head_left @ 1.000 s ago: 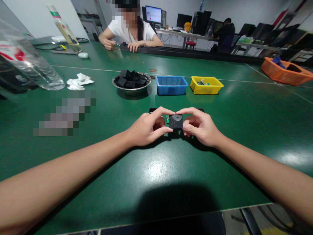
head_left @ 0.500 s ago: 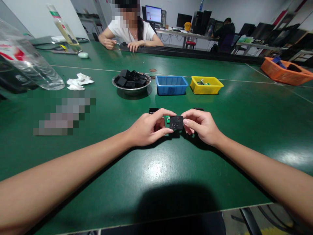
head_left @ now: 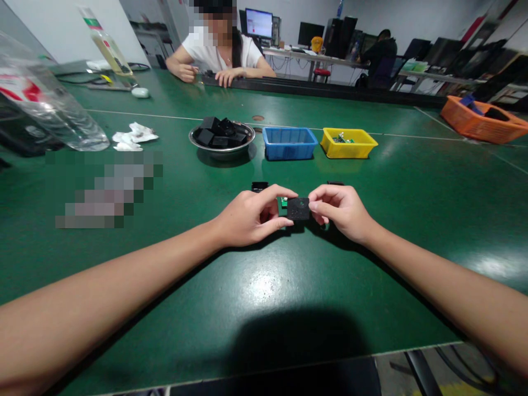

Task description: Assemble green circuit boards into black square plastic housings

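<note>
Both my hands meet over the green table [head_left: 264, 286], pinching one small black square part [head_left: 298, 209] between them. My left hand [head_left: 251, 217] grips its left edge with thumb and fingers. My right hand [head_left: 340, 212] pinches its right edge. A sliver of green circuit board [head_left: 284, 202] shows just behind the part, by my left fingertips. Two small black pieces [head_left: 259, 186] lie on the table just beyond my hands.
A metal bowl [head_left: 223, 144] of black parts, a blue bin [head_left: 289, 143] and a yellow bin [head_left: 348, 143] stand in a row further back. Crumpled tissue [head_left: 132, 137] and a clear plastic bottle [head_left: 49, 104] lie left. A person in white sits across; an orange basket [head_left: 480, 124] far right.
The black part has tilted flatter and sunk slightly between my hands. My right fingers have drawn back to its right edge. My arms have stayed in place.
</note>
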Motion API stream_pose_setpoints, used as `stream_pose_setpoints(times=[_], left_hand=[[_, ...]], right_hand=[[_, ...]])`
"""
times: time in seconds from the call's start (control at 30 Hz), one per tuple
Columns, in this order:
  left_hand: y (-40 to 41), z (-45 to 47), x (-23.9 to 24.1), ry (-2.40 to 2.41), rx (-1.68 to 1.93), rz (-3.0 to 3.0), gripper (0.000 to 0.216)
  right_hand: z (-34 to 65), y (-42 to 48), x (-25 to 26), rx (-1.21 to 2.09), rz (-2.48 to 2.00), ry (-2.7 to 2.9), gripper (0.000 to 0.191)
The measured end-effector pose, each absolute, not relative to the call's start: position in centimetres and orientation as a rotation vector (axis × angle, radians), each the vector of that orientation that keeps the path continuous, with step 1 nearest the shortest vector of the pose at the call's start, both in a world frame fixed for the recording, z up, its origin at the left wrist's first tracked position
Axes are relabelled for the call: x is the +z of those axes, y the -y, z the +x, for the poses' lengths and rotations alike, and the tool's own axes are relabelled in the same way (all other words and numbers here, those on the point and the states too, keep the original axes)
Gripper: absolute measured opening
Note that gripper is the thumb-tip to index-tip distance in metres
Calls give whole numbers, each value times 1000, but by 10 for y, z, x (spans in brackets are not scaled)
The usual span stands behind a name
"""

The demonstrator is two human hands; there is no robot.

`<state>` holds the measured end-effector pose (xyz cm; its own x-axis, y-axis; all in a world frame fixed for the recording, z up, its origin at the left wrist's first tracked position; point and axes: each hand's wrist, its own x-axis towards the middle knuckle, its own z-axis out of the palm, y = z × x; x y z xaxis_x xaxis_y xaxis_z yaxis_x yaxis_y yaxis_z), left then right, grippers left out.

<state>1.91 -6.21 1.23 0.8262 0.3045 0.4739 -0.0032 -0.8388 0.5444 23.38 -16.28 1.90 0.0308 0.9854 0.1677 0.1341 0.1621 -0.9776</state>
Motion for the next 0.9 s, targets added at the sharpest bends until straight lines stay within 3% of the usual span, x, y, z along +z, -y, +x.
stream_pose_setpoints(times=[0.43, 0.63, 0.9], left_hand=[[65, 21, 14, -306, 769, 2320, 36], [78, 25, 21, -469, 688, 1945, 21], [75, 29, 26, -580, 588, 1664, 29]], right_hand=[[236, 162, 19, 1161, -1228, 1416, 44], [238, 162, 17, 1128, -1219, 1404, 46], [238, 162, 17, 1165, -1193, 1410, 43]])
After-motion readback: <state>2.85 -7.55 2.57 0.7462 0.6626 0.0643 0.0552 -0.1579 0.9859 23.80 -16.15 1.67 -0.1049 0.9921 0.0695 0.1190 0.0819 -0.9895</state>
